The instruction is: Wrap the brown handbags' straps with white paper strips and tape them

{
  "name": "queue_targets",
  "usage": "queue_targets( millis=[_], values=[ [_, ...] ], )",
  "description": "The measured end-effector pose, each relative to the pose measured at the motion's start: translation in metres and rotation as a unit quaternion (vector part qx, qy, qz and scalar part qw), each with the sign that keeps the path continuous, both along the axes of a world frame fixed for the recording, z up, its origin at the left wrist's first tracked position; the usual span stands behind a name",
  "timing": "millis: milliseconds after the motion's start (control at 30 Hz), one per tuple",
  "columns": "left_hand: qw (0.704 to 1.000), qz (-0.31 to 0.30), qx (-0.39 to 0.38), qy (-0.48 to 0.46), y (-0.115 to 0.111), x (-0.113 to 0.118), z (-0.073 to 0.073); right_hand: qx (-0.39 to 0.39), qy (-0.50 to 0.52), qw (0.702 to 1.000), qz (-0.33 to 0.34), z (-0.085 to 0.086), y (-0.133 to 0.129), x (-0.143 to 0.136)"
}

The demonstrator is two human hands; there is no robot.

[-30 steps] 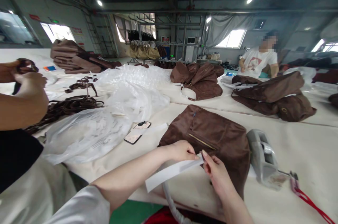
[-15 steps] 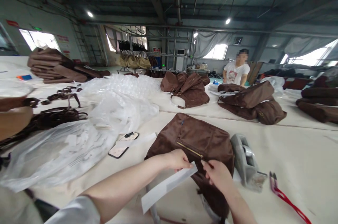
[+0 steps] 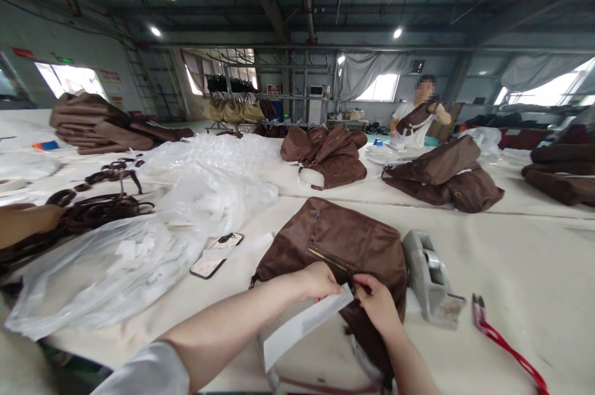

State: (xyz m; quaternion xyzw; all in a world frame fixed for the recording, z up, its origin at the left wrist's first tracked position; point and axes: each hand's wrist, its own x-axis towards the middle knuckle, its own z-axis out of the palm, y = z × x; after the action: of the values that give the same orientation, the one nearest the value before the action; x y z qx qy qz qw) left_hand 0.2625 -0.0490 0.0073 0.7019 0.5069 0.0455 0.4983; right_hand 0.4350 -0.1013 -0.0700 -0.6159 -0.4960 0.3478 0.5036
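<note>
A brown handbag (image 3: 344, 234) with a brass zipper lies on the table in front of me. My left hand (image 3: 320, 283) is closed on one end of a white paper strip (image 3: 302, 330), which slants down toward me over the bag's near edge. Right beside it, my right hand (image 3: 375, 301) has its fingers pinched at the bag's near side, just below the zipper end. What those fingertips hold is too small to make out. The bag's dark lower part (image 3: 372, 345) hangs toward me under my right wrist.
A grey tape dispenser (image 3: 430, 277) and red-handled pliers (image 3: 504, 342) lie on the right. Left are a phone (image 3: 216, 257), clear plastic bags (image 3: 116, 265) and brown straps (image 3: 106, 206). More brown bags (image 3: 437, 175) sit across the table. A person (image 3: 416, 119) stands behind it holding a bag.
Both hands have shifted only slightly, the strip moving a little right with my left hand. My right fingertips have come closer to the strip's end. The person opposite has lifted a brown bag.
</note>
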Motion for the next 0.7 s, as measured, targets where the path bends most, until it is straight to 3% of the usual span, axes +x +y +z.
queue_targets(
  millis=[133,333,567,700],
  values=[
    [0.999,0.016,0.036,0.027,-0.008,0.000,-0.002,0.028,-0.002,1.000,-0.014,0.003,0.000,-0.005],
    [0.986,0.021,0.150,0.065,-0.008,-0.004,-0.004,0.074,-0.047,0.995,0.044,0.009,-0.004,-0.011],
    [0.981,0.026,0.166,0.095,-0.002,-0.005,-0.002,0.068,-0.077,0.993,0.066,0.005,-0.004,-0.011],
    [0.981,0.020,0.170,0.092,0.002,-0.005,-0.006,0.083,-0.143,0.977,0.134,0.006,-0.004,-0.015]
  ],
)
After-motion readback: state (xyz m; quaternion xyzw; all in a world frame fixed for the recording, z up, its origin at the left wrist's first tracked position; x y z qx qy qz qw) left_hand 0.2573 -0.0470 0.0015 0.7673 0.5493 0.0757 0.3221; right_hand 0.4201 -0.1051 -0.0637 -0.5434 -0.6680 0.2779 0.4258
